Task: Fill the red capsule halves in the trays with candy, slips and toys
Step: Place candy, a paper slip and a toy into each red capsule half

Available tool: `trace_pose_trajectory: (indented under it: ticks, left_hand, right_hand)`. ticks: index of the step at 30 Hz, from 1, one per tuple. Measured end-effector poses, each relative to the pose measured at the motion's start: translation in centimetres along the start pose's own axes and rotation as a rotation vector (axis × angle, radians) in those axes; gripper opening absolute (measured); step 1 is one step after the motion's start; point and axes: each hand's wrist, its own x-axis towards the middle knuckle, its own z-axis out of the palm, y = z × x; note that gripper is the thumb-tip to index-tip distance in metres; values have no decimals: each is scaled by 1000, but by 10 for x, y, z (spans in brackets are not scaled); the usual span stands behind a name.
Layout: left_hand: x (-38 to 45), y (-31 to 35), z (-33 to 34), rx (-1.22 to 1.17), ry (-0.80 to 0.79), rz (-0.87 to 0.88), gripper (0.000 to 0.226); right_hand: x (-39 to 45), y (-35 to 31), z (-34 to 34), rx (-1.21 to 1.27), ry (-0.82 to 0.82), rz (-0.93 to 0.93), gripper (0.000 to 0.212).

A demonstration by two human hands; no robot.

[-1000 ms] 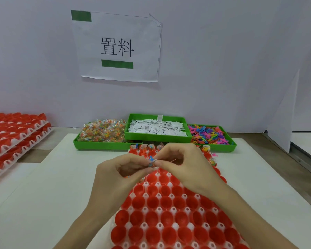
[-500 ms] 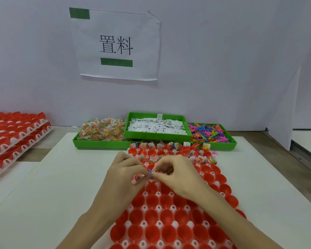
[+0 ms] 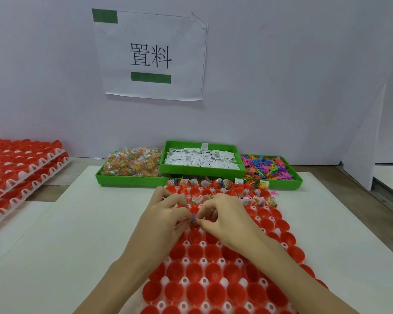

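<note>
A white tray of red capsule halves (image 3: 204, 273) lies in front of me on the white table. Its two far rows hold candy, slips and toys; the near halves are bare. My left hand (image 3: 166, 214) and my right hand (image 3: 225, 214) meet over the third row. The left hand holds a small candy packet (image 3: 179, 222) with its fingers curled. The right hand pinches a small blue toy (image 3: 193, 219) right over a capsule half. Behind the tray stand three green bins: candy packets (image 3: 132, 164), white paper slips (image 3: 202, 158) and coloured plastic toys (image 3: 267, 167).
Stacked trays of red capsule halves (image 3: 21, 164) sit at the far left on a lower surface. A white wall with a paper sign (image 3: 150, 55) rises behind the bins. A white partition (image 3: 363, 141) stands at the right.
Both hands have come down and toward me, from above the far rows to just over the third row. The filled far rows are now uncovered.
</note>
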Motion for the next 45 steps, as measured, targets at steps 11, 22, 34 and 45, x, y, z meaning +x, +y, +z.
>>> trace_pose_trajectory:
  ticks: [11,22,34,45]
  left_hand:
    - [3,-7,-1,67,-51,80,10]
    - [6,6,0,41,-10,-80,27]
    - [2,1,-10,90,-198,-6,15]
    - [5,-35,-16,-210,160,-448,18]
  right_hand:
    - [0,1,-2,55,-20,-38,6]
    - [0,-3,-8,-94,-77,-95,27]
    - [6,10,-30,116,-107,41,45]
    - [0,61,-69,729,95,122,40]
